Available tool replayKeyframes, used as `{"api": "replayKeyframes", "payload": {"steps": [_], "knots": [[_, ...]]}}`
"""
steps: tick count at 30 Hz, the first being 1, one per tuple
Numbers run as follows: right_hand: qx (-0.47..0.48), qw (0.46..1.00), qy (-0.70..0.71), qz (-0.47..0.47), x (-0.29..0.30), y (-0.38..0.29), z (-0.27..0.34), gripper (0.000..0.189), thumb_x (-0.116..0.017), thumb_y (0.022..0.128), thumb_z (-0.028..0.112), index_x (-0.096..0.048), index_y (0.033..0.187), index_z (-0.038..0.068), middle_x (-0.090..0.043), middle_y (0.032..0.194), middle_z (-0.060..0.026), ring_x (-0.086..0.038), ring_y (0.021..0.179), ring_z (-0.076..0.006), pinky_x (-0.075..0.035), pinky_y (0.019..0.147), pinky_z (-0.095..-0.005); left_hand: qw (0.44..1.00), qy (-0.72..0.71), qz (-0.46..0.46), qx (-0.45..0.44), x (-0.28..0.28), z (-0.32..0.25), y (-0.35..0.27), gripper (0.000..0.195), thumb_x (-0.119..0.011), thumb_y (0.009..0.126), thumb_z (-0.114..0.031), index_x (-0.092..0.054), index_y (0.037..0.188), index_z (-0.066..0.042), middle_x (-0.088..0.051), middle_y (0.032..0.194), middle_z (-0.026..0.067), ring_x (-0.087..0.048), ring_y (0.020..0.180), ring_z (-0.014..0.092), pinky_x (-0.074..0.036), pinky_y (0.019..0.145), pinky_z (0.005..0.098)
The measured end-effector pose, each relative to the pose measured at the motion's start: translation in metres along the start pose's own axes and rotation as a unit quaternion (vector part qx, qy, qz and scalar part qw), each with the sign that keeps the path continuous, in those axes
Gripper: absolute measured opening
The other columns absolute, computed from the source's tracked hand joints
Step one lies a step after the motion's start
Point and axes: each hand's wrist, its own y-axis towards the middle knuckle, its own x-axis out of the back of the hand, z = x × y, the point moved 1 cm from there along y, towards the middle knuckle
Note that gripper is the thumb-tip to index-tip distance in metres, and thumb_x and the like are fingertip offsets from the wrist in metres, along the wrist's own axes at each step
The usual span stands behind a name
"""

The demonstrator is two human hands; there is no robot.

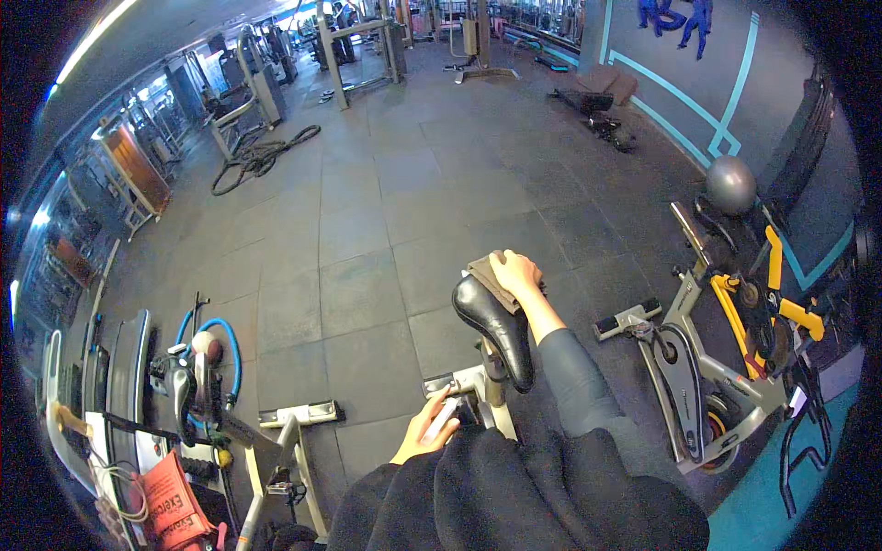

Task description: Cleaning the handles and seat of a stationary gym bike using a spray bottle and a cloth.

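Observation:
My right hand [515, 273] grips a brown cloth [493, 279], which lies against the far, broad end of a black exercise-bike saddle [486, 313]. The saddle's narrow end points back toward my body. Lower and to the left, my left hand [425, 428] is curled around a small white object [439, 421]; its kind is not clear because fingers and the dark clothing cover part of it. Just beyond that hand lies the bike's pale foot bar [455, 380]. The rest of this bike is mostly hidden under my clothing.
A grey spin bike [689, 386] and a yellow bike frame [734, 310] stand at right, below a silver exercise ball [731, 184]. Another bike saddle [181, 392] and an orange printed bag [172, 499] are at left. Battle ropes [265, 155] lie on the tiled floor.

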Motion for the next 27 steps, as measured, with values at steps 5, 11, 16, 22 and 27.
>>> {"api": "replayKeyframes", "payload": {"steps": [5,11,16,22,27], "knots": [[-0.006,0.998,0.026,-0.055,-0.005,-0.048,-0.006,0.057,-0.045,0.083,0.044,-0.043,0.122,0.002,-0.042,0.122,-0.0281,-0.039,0.113,-0.0452,-0.035,0.093,-0.0456,1.0,0.007,0.006,0.02,0.003,0.0,-0.005,0.057,-0.059,0.083,-0.019,-0.032,0.131,-0.006,-0.054,0.102,0.008,-0.05,0.093,0.013,-0.038,0.083,0.0248],[0.117,0.988,-0.039,-0.09,-0.017,-0.149,-0.014,0.075,-0.056,0.078,0.036,-0.02,0.135,0.003,-0.019,0.135,-0.0305,-0.035,0.115,-0.0449,-0.04,0.089,-0.0463,0.999,0.014,0.031,0.034,0.002,-0.007,-0.005,0.058,-0.061,0.081,-0.018,-0.033,0.132,-0.01,-0.053,0.099,0.0079,-0.049,0.092,0.014,-0.039,0.082,0.0263],[0.145,0.932,-0.312,-0.116,-0.029,-0.2,-0.022,0.077,-0.062,0.073,0.033,-0.023,0.136,0.009,-0.022,0.137,-0.0233,-0.034,0.119,-0.0382,-0.039,0.09,-0.0465,0.998,0.024,0.056,0.027,0.001,-0.006,-0.003,0.06,-0.061,0.081,-0.017,-0.032,0.133,-0.012,-0.053,0.1,0.0082,-0.049,0.094,0.015,-0.038,0.084,0.0274],[0.142,0.964,-0.205,-0.092,-0.023,-0.153,0.001,0.065,-0.049,0.082,0.038,-0.026,0.135,0.009,-0.019,0.138,-0.0245,-0.024,0.124,-0.0434,-0.027,0.096,-0.0561,0.998,0.028,0.045,0.028,0.003,-0.002,-0.007,0.061,-0.061,0.081,-0.017,-0.03,0.134,-0.013,-0.059,0.093,0.0108,-0.054,0.086,0.017,-0.041,0.079,0.0279],[0.106,0.977,-0.159,-0.099,-0.017,-0.069,0.017,0.067,-0.04,0.083,0.052,-0.028,0.135,0.012,-0.027,0.137,-0.0193,-0.02,0.127,-0.0411,-0.015,0.097,-0.0617,0.998,0.02,0.023,0.056,0.003,-0.004,-0.012,0.061,-0.061,0.081,-0.018,-0.031,0.133,-0.012,-0.059,0.097,0.0126,-0.055,0.092,0.019,-0.04,0.083,0.0293]]}}
